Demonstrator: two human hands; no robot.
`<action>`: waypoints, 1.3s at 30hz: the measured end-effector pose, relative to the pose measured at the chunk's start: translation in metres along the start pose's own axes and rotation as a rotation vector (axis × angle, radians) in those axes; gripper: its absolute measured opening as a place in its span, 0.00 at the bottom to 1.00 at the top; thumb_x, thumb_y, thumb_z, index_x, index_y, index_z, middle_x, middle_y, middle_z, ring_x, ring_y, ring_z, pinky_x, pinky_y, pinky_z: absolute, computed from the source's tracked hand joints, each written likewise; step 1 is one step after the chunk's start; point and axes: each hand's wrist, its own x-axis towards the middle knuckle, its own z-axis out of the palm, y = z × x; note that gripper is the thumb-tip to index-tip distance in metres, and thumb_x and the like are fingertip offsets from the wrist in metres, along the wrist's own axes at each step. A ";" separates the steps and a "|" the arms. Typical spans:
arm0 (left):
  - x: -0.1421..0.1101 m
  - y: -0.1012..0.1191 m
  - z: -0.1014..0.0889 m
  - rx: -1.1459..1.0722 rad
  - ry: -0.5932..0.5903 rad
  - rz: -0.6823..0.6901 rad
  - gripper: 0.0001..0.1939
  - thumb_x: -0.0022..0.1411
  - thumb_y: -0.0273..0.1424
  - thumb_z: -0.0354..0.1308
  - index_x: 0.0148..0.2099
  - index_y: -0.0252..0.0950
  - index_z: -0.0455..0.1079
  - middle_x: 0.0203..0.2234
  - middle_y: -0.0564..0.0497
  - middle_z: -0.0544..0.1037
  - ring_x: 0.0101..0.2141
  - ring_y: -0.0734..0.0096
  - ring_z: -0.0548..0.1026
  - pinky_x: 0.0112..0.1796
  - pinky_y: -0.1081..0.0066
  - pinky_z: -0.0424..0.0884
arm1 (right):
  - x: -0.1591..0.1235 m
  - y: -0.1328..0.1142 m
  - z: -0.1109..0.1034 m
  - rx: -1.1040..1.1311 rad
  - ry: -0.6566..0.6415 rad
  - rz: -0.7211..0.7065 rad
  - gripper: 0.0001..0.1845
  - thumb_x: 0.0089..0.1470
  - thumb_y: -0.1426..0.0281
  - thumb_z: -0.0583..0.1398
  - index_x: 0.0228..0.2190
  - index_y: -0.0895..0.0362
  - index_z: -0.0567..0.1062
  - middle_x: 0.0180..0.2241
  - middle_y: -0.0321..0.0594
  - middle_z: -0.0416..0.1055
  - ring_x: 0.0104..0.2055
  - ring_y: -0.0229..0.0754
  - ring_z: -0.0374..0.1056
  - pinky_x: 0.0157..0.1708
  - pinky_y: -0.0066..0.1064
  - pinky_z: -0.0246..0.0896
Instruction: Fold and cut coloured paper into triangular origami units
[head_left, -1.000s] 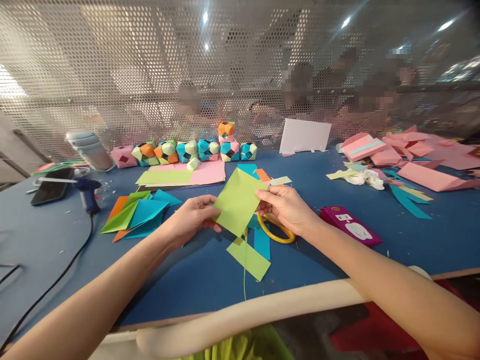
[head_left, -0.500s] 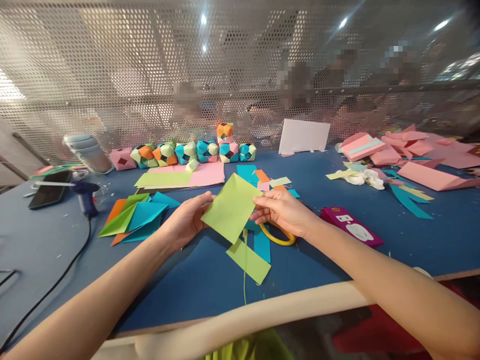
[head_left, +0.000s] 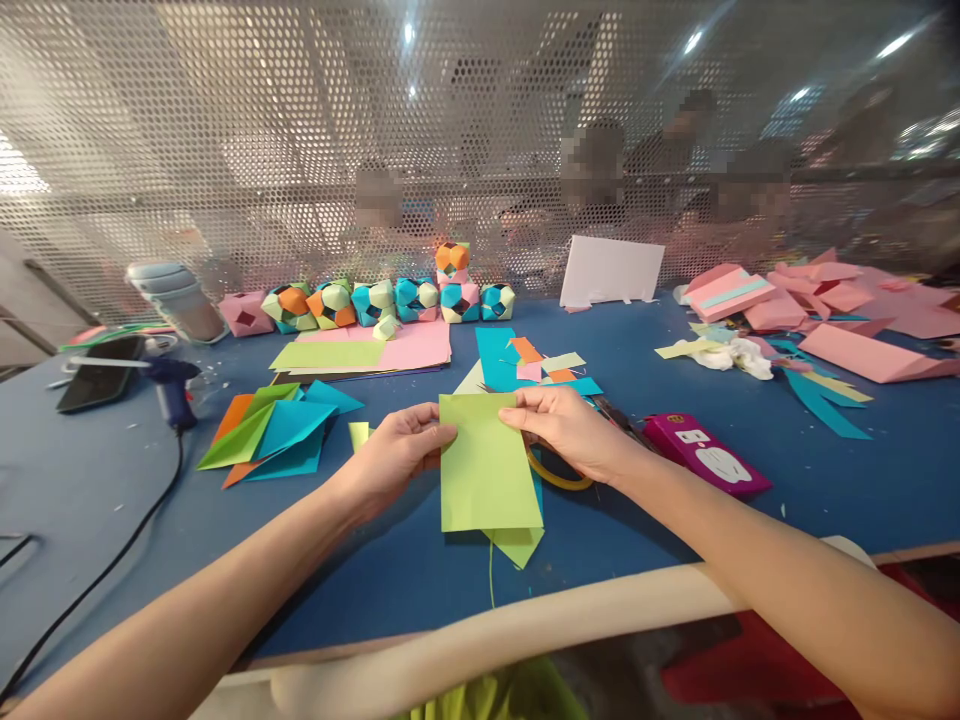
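A flat sheet of light green paper (head_left: 486,470) is held up between my two hands, just above the table. My left hand (head_left: 401,450) pinches its upper left edge with the thumb in front. At the upper right corner, my right hand (head_left: 566,425) grips it the same way, thumb on the near face. Beneath the sheet, a second green paper piece (head_left: 519,546) sticks out at the bottom. The yellow handle of a pair of scissors (head_left: 564,478) shows under my right hand; the sheet and hand hide part of it.
Folded orange, green and blue papers (head_left: 281,440) lie left, near a glue gun (head_left: 171,390) with its cord. Several folded paper balls (head_left: 375,303) line the back. A purple case (head_left: 705,455) and pink papers (head_left: 817,300) are on the right. A white padded bar (head_left: 525,625) runs along the front.
The green sheet has turned from a tilted diamond to an upright rectangle and come slightly lower and nearer. My left hand has shifted right, with its thumb now on the sheet's front.
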 end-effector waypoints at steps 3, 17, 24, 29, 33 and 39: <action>0.000 0.000 0.000 0.014 0.009 0.001 0.13 0.52 0.34 0.66 0.40 0.33 0.75 0.34 0.45 0.81 0.34 0.65 0.78 0.38 0.68 0.71 | 0.000 -0.002 0.001 0.008 -0.012 -0.023 0.16 0.42 0.59 0.67 0.22 0.58 0.71 0.21 0.32 0.68 0.24 0.34 0.63 0.28 0.29 0.58; 0.008 0.003 -0.004 -0.280 0.153 -0.187 0.21 0.66 0.41 0.50 0.36 0.29 0.76 0.30 0.42 0.81 0.29 0.66 0.78 0.32 0.71 0.73 | 0.004 0.001 -0.003 0.141 0.116 0.064 0.14 0.38 0.65 0.71 0.26 0.58 0.75 0.25 0.36 0.74 0.24 0.36 0.70 0.26 0.29 0.69; 0.012 0.007 -0.011 -0.465 0.075 -0.149 0.30 0.68 0.47 0.43 0.49 0.26 0.73 0.41 0.36 0.80 0.44 0.57 0.78 0.44 0.63 0.74 | 0.007 0.002 -0.009 0.228 0.205 0.022 0.13 0.41 0.68 0.71 0.29 0.57 0.73 0.27 0.34 0.72 0.26 0.36 0.72 0.30 0.32 0.74; 0.013 0.004 -0.011 -0.383 0.144 -0.092 0.12 0.61 0.25 0.55 0.45 0.27 0.74 0.38 0.40 0.81 0.37 0.65 0.80 0.39 0.68 0.77 | 0.008 0.001 -0.008 0.273 0.232 0.030 0.14 0.39 0.71 0.71 0.29 0.57 0.74 0.26 0.33 0.71 0.26 0.37 0.72 0.29 0.31 0.74; 0.013 0.000 -0.009 -0.307 0.175 -0.067 0.12 0.53 0.16 0.56 0.40 0.28 0.74 0.35 0.42 0.81 0.33 0.68 0.80 0.35 0.71 0.78 | 0.007 0.001 -0.006 0.270 0.199 0.007 0.15 0.39 0.68 0.71 0.31 0.56 0.75 0.27 0.36 0.74 0.26 0.37 0.71 0.29 0.30 0.73; 0.012 0.009 -0.013 -0.312 0.182 -0.105 0.11 0.63 0.32 0.54 0.39 0.30 0.76 0.34 0.45 0.81 0.32 0.68 0.79 0.34 0.70 0.76 | 0.002 -0.004 -0.004 0.162 0.109 0.049 0.16 0.38 0.63 0.71 0.25 0.58 0.73 0.23 0.36 0.72 0.25 0.38 0.73 0.28 0.30 0.72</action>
